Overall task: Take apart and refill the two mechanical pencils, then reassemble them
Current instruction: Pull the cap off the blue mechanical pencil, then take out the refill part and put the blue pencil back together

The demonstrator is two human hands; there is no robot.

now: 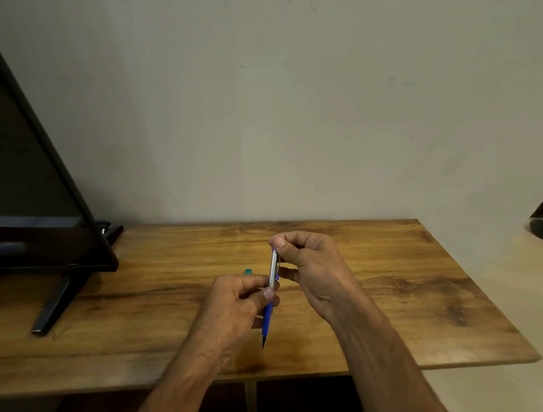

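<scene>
I am holding the pencil (272,272) in both my hands, over the middle of the wooden table (423,292). My left hand (237,300) is gripping it round the middle, where the silver part is meeting the blue part. My thumb is pressing on the front. My right hand (313,266) is pinching the silver top end between thumb and finger, and the other fingers are curling in.

The pencil is standing almost straight. Its top is pointing to 12 o'clock, a bit toward 1. Its dark tip is pointing to 6 o'clock, toward me. I cannot tell if the tip is touching the table.

A small blue-green thing (248,271) is peeking out at 12 o'clock from my left hand. Most of it is hiding, so I cannot tell what it is.

A big dark screen (29,185) is standing at 9 o'clock from my hands, with its foot on the table.
</scene>
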